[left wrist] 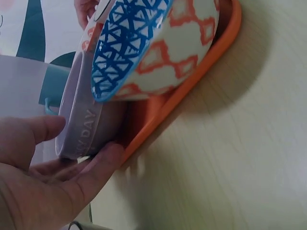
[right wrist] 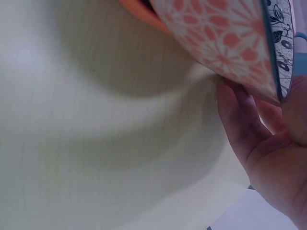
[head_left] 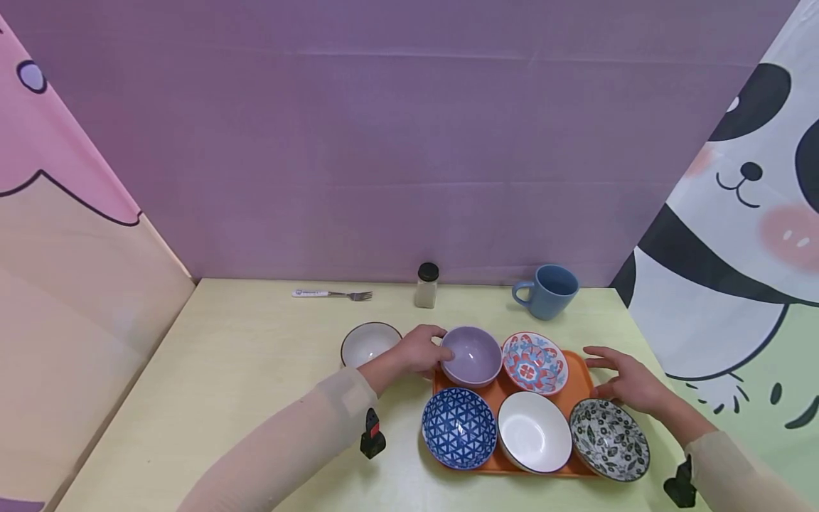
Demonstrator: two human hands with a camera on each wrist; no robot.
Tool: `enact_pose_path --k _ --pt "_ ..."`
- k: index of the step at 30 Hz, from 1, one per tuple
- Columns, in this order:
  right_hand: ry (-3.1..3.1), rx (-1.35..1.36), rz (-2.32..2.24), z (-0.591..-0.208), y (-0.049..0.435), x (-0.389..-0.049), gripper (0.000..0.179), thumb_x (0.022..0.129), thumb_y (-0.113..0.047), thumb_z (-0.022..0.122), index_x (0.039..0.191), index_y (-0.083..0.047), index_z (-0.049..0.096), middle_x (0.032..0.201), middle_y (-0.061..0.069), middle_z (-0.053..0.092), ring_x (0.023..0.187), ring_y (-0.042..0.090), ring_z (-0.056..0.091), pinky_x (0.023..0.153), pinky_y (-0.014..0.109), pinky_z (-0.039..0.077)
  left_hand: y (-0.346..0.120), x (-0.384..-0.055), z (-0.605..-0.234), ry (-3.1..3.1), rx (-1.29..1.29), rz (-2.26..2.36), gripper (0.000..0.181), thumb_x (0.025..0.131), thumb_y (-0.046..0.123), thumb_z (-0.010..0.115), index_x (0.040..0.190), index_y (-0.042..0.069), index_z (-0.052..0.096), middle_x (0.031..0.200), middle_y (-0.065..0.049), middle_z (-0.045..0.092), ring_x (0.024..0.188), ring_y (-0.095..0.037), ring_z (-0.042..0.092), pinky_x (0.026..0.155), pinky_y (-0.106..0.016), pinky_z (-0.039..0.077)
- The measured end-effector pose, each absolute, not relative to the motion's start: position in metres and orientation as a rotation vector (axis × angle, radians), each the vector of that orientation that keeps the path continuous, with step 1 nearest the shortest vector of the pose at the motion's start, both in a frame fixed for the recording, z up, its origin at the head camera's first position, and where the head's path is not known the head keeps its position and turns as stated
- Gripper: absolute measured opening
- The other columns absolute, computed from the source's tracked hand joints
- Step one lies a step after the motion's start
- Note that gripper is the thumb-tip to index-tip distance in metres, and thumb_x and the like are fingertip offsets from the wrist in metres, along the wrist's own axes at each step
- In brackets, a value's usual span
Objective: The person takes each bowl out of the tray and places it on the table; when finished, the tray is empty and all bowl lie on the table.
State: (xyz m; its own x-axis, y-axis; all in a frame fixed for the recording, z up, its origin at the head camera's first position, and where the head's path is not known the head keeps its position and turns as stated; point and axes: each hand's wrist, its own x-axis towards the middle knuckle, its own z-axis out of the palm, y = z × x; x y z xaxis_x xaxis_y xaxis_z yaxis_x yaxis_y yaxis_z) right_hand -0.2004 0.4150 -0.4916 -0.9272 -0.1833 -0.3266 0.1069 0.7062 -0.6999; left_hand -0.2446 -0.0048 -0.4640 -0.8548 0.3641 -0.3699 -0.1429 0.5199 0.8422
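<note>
A purple bowl (head_left: 472, 357) sits at the back left of an orange tray (head_left: 579, 373). My left hand (head_left: 419, 350) grips its left side, the thumb at the rim and the fingers low against the outer wall, as the left wrist view shows. At the tray's right edge is my right hand (head_left: 630, 380), its fingers spread and curved. It is right behind a black-and-white leaf-patterned bowl (head_left: 610, 439); in the right wrist view, fingers (right wrist: 235, 110) lie by that bowl's red-patterned underside (right wrist: 216, 38).
Also on the tray are a red-and-blue floral bowl (head_left: 534, 363), a blue triangle-patterned bowl (head_left: 459, 428) and a white bowl (head_left: 534, 432). A dark-rimmed pale bowl (head_left: 367, 341) stands behind my left forearm. Farther back are a fork (head_left: 333, 294), a black-capped jar (head_left: 426, 286) and a blue mug (head_left: 552, 293).
</note>
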Motion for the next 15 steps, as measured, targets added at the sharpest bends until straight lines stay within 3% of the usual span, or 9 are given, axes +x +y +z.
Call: enact_pose_path --k 5,15 --pt "2.530 -0.048 -1.106 -0.4918 0.4153 -0.1998 0.081 0.087 0.002 0.074 0.157 -0.003 0.033 0.151 0.036 0.042 0.111 0.039 0.068 0.076 0.042 0.065 -0.0024 -0.2418 -0.4620 2.218 0.077 1.402 0.053 0.098 0.016 0.069 0.145 0.001 0.052 0.099 -0.017 0.066 0.085 -0.030 0.070 0.080 -0.045 0.065" --pt "2.518 -0.024 -1.148 -0.4916 0.4158 -0.1979 0.076 0.089 0.001 0.073 0.154 -0.001 0.037 0.149 0.036 0.044 0.113 0.041 0.067 0.080 0.045 0.065 0.0004 -0.2422 -0.4658 2.196 -0.069 1.499 0.044 0.097 0.011 0.068 0.139 0.002 0.058 0.101 -0.017 0.067 0.076 -0.022 0.070 0.077 -0.039 0.065"
